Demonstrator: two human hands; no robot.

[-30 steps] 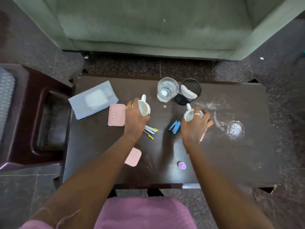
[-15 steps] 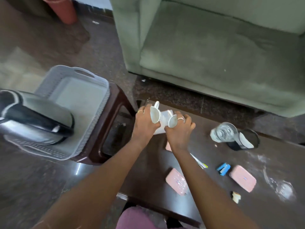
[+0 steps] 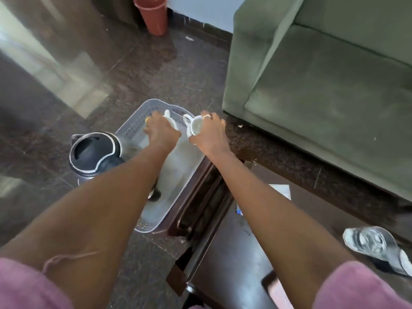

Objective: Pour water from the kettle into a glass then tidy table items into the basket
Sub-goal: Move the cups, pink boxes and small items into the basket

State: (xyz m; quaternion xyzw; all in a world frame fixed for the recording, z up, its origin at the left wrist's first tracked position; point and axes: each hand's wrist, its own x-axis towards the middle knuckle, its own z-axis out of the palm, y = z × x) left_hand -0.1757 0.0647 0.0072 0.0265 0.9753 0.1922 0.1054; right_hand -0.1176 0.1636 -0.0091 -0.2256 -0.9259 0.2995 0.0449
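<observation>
Placement of left cup (image 3: 172, 123) and right cup (image 3: 196, 128) in basket (image 3: 131, 128).
Lower each cup to the basket floor, spaced apart, before release. Both arms extend forward; left hand (image 3: 159, 133) grips its cup over the basket's far end, right hand (image 3: 210, 133) grips its cup above the right rim. Kettle (image 3: 93, 152) stands just left of basket.

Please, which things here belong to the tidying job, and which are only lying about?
Job in hand:
- left hand holding white cup
- right hand holding second white cup
- grey basket
- kettle
- glass
- table

Lying about:
- green sofa
- red bucket
</observation>
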